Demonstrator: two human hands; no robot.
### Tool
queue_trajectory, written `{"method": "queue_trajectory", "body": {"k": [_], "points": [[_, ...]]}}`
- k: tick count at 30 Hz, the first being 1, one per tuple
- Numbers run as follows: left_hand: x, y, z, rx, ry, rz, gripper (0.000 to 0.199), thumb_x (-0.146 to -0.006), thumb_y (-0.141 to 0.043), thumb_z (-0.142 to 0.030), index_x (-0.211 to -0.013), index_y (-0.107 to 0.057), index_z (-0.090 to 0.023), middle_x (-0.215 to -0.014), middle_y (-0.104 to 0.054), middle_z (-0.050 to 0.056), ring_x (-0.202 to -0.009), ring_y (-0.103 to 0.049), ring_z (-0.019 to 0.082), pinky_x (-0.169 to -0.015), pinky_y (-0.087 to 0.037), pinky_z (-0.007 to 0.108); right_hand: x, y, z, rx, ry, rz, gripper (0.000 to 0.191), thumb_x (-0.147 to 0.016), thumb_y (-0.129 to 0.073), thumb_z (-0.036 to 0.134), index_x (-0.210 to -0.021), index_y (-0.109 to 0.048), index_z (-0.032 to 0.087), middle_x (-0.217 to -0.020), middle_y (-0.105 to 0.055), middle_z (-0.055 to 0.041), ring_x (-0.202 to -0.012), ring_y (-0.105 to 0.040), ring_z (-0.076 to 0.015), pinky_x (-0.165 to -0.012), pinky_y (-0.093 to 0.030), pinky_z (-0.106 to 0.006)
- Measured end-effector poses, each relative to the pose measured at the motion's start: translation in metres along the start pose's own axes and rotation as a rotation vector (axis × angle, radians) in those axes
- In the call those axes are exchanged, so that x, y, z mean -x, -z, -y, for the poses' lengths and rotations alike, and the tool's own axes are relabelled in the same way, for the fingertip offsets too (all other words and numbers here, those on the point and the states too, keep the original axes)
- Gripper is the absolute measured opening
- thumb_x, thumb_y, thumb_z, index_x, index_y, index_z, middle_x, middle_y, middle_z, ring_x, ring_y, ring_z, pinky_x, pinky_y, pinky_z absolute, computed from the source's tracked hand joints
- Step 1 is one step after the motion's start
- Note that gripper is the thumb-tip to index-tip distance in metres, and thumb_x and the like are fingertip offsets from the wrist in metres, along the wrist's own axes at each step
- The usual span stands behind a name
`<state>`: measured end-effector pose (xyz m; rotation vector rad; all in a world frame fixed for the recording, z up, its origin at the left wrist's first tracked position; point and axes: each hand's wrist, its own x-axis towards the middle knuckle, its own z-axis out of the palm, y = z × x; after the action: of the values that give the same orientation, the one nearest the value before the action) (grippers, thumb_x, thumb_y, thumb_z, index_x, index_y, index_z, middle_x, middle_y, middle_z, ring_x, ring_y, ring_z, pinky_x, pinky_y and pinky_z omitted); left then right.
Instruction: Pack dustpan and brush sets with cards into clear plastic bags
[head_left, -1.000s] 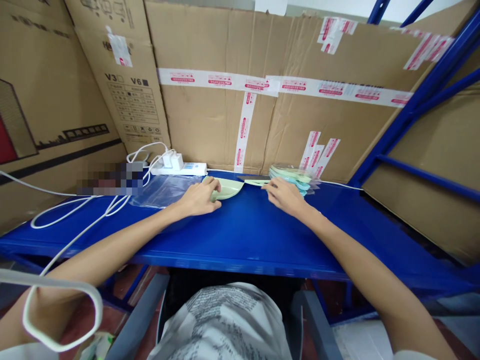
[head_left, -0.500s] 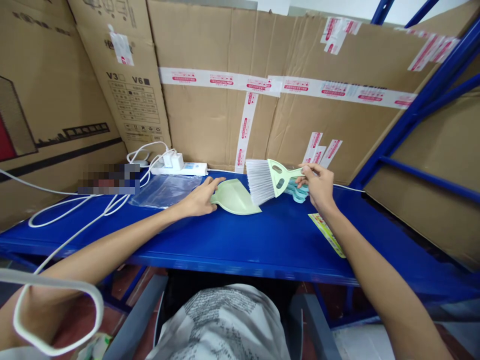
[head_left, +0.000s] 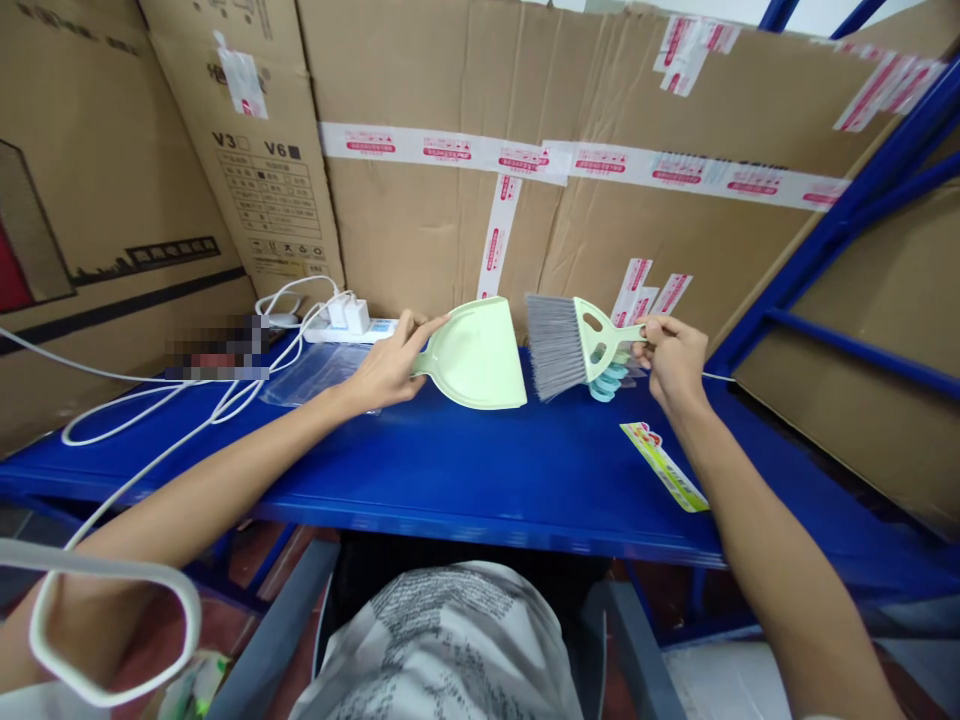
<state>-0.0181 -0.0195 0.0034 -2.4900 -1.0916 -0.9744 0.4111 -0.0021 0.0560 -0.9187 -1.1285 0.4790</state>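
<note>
My left hand (head_left: 397, 362) is closed around the short handle of a pale green dustpan (head_left: 480, 360), whose open side faces right. The pan is raised and tilted so its inside shows. In my right hand (head_left: 671, 360) is the handle of a small hand brush (head_left: 559, 345) with a pale green head and grey bristles. Its bristles point left toward the dustpan's lip, with a narrow gap between the two. Behind the brush, partly hidden, lie light blue looped pieces (head_left: 606, 382) on the blue table (head_left: 465, 480).
A yellow-green printed card (head_left: 664, 467) lies on the right of the table. At the back left are a white power strip (head_left: 319, 332) with plugs, a clear plastic bag (head_left: 315, 375) and loose white cables (head_left: 180, 440). Taped cardboard (head_left: 420, 230) stands behind.
The dustpan has risen and tipped up, showing more of its inside. The brush has moved right, away from the pan, and its bristles now look darker.
</note>
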Motion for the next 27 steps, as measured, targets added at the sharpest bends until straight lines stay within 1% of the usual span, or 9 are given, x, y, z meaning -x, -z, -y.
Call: {"method": "queue_trajectory", "body": {"k": [5,10,13,19,24,27], "points": [[0.0,-0.001,-0.002,0.015,-0.025,-0.026,0.097,-0.074,-0.06,-0.01,-0.164,-0.028,-0.027,-0.13,-0.046,0.013,-0.1,-0.06,0.026,-0.076,-0.059,0.04,0.008,-0.008,-0.005,0.013,-0.003,0.054,0.013,-0.083,-0.073,0.025,-0.073,-0.067,0.017,-0.059,-0.053,0.0032,-0.039,-0.048,-0.008,-0.034,-0.028,-0.018],[0.0,-0.001,-0.005,0.028,0.002,-0.008,0.098,-0.073,-0.06,-0.011,-0.164,-0.027,-0.025,-0.13,-0.047,0.013,-0.096,-0.06,0.024,-0.076,-0.058,0.039,0.013,-0.014,-0.006,0.0,-0.022,0.071,0.012,-0.083,-0.072,0.023,-0.073,-0.067,0.017,-0.062,-0.053,0.0027,-0.041,-0.051,-0.0083,-0.034,-0.029,-0.018],[0.0,-0.001,-0.005,0.025,0.01,-0.006,0.096,-0.073,-0.06,-0.012,-0.163,-0.028,-0.024,-0.13,-0.047,0.013,-0.096,-0.06,0.024,-0.075,-0.058,0.038,0.011,-0.012,-0.007,-0.006,-0.019,0.059,0.011,-0.082,-0.07,0.022,-0.073,-0.069,0.016,-0.062,-0.053,0.0022,-0.041,-0.05,-0.0083,-0.034,-0.029,-0.018],[0.0,0.001,-0.003,0.042,0.012,-0.03,0.095,-0.074,-0.062,-0.014,-0.162,-0.029,-0.024,-0.129,-0.049,0.013,-0.098,-0.061,0.025,-0.077,-0.058,0.039,0.003,-0.006,-0.013,-0.005,0.003,0.026,0.013,-0.081,-0.074,0.027,-0.073,-0.07,0.018,-0.063,-0.053,0.0013,-0.041,-0.048,-0.0083,-0.033,-0.027,-0.018],[0.0,0.002,-0.008,0.045,0.013,-0.013,0.093,-0.074,-0.062,-0.014,-0.161,-0.031,-0.023,-0.13,-0.049,0.014,-0.099,-0.062,0.026,-0.078,-0.058,0.039,0.007,-0.009,-0.015,-0.008,-0.007,0.049,0.016,-0.083,-0.072,0.027,-0.071,-0.068,0.019,-0.062,-0.053,0.0006,-0.041,-0.047,-0.0086,-0.033,-0.028,-0.018],[0.001,0.001,-0.009,0.043,0.005,-0.013,0.092,-0.075,-0.062,-0.015,-0.161,-0.03,-0.022,-0.131,-0.05,0.014,-0.101,-0.062,0.027,-0.079,-0.058,0.039,0.009,-0.011,-0.014,0.008,-0.017,0.075,0.017,-0.086,-0.071,0.029,-0.072,-0.068,0.019,-0.056,-0.052,0.0017,-0.04,-0.045,-0.0092,-0.035,-0.03,-0.019]]}}
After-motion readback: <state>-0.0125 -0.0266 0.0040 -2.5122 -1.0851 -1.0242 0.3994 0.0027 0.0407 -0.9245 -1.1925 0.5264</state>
